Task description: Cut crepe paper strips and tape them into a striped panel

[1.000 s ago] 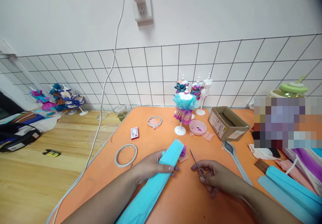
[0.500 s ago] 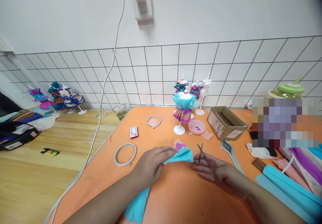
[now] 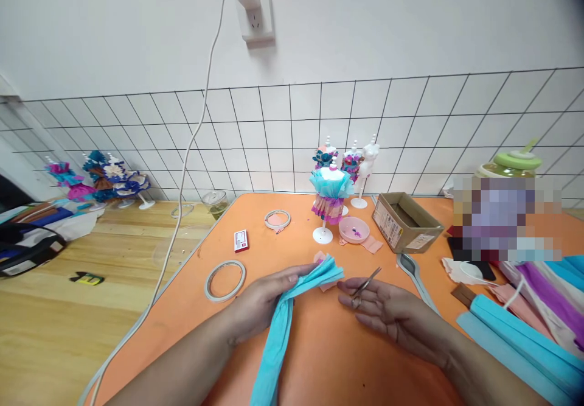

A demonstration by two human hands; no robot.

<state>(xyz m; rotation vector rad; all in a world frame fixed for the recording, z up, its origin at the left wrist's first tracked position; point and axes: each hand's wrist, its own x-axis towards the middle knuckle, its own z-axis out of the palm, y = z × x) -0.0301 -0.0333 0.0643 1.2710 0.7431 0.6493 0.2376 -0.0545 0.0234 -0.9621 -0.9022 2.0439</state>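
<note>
My left hand (image 3: 262,302) pinches a strip of turquoise crepe paper (image 3: 279,336). Its gathered end fans out toward my right hand, while the long part hangs down to the lower edge of the view. Palm up, my right hand (image 3: 390,311) has small metal scissors (image 3: 368,282) resting in its loosely curled fingers, blades pointing up and to the right. The paper's end is close to the right fingertips. Behind the hands stands a mini dress form (image 3: 332,196) wearing a turquoise ruffle top and a pink and purple layered skirt.
Two tape rolls (image 3: 225,280) and a small red-and-white box (image 3: 241,240) are on the orange table at left. A pink dish (image 3: 354,231) and cardboard box (image 3: 406,223) stand farther back right. Turquoise paper rolls (image 3: 520,345) lie at right; a white cable (image 3: 183,168) runs down the left side.
My left hand has turned, so the paper strip now bends over it and hangs in front. The scissors have swung in my right hand from upright to slanting right.
</note>
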